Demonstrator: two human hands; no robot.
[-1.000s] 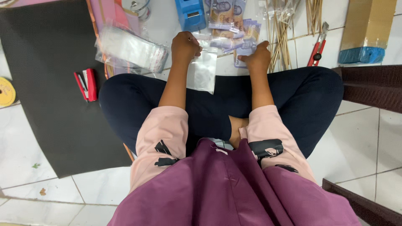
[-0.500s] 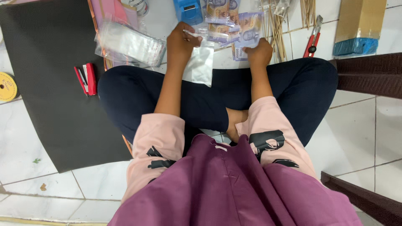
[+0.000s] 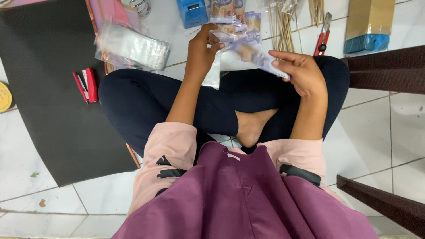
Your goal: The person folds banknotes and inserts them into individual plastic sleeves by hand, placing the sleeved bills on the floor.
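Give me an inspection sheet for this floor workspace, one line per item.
Surface: white tiled floor with a black sheet spread on it.
Job's things: banknote in the right hand; small clear bag pinched by the left hand; more banknotes on the floor ahead.
Clutter: stack of clear bags, red stapler, blue box, wooden sticks, red cutter, cardboard box, yellow tape roll.
Grippers: both hands closed on their items.
Cables: nothing seen.
Surroundings: dark furniture at the right.
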